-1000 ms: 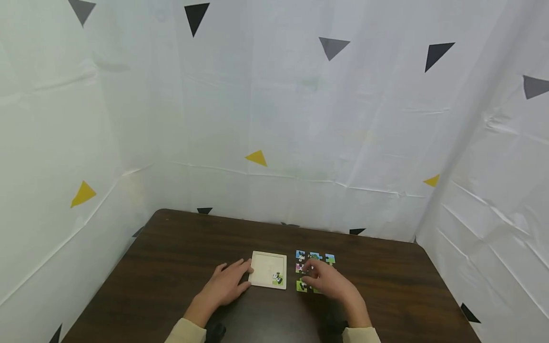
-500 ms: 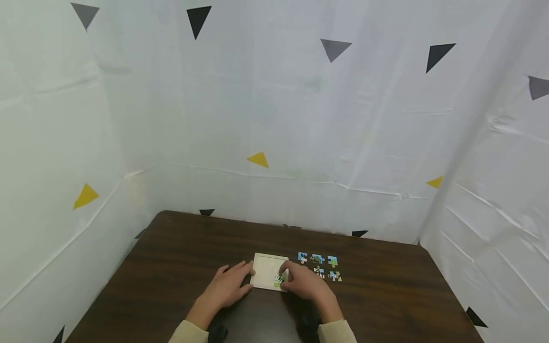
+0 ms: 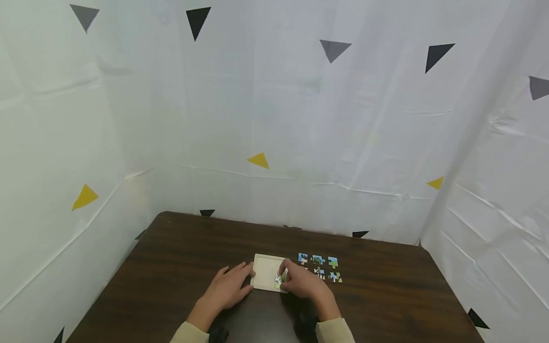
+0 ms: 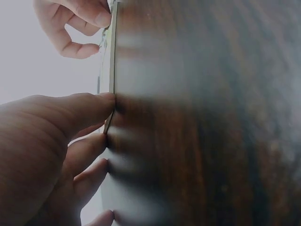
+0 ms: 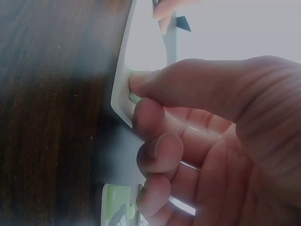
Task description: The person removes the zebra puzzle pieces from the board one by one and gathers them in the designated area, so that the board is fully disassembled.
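A square pale wooden puzzle tray [image 3: 262,269] lies on the dark table. In its near right corner is a green, white and black puzzle piece [image 3: 278,281]. My right hand [image 3: 305,283] pinches that piece between thumb and curled fingers; its green edge shows under the thumb in the right wrist view, where the fingers hide most of it. Spread along the tray's left side, my left hand [image 3: 229,287] touches the edge with thumb and forefinger near the front corner [image 4: 106,128]. Its other fingertips rest on the table [image 4: 188,141].
Right of the tray lie several loose picture pieces in rows, among them a blue-topped piece [image 3: 333,262] and a green piece [image 5: 117,202]; my right hand covers some in the head view. A white curtain [image 3: 300,109] with triangles hangs behind the table.
My right hand has moved left from the loose pieces to the tray's corner and grips the piece there. The left hand stays at the tray's left edge.
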Demonstrator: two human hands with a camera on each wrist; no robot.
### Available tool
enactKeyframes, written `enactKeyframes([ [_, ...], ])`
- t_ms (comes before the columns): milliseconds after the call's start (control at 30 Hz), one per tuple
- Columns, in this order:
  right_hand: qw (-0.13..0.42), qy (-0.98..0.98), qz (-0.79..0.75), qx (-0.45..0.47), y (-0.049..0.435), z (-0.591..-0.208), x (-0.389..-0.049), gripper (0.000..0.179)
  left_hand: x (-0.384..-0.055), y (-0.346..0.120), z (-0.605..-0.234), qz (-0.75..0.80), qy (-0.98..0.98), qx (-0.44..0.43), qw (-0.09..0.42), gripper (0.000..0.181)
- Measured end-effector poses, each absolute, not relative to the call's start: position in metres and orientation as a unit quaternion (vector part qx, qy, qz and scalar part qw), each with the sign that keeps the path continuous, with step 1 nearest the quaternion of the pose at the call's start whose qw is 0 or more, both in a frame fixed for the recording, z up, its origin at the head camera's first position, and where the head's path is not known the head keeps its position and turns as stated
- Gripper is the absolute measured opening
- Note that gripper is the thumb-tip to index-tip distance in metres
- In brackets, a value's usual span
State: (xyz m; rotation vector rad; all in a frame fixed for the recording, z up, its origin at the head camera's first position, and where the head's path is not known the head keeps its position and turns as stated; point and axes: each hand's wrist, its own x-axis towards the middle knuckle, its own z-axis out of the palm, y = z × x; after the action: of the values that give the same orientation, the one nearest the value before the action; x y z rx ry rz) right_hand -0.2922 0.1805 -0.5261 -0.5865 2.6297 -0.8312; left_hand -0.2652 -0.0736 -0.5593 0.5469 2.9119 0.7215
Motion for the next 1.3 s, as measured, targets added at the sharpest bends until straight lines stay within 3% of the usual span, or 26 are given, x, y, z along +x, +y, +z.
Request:
enactKeyframes([
  [467,0.09,0.939,-0.252,-0.214,0.177,-0.519,-0.294,0.019,-0.267,-0.074,-0.553,0.242,0.953,0.18,0.034,0.044],
  [1300,0.091,0.922,-0.306,-0.218,0.177,-0.513,-0.286,0.007,-0.267,-0.074,-0.557,0.252,0.949,0.176,0.066,0.043],
])
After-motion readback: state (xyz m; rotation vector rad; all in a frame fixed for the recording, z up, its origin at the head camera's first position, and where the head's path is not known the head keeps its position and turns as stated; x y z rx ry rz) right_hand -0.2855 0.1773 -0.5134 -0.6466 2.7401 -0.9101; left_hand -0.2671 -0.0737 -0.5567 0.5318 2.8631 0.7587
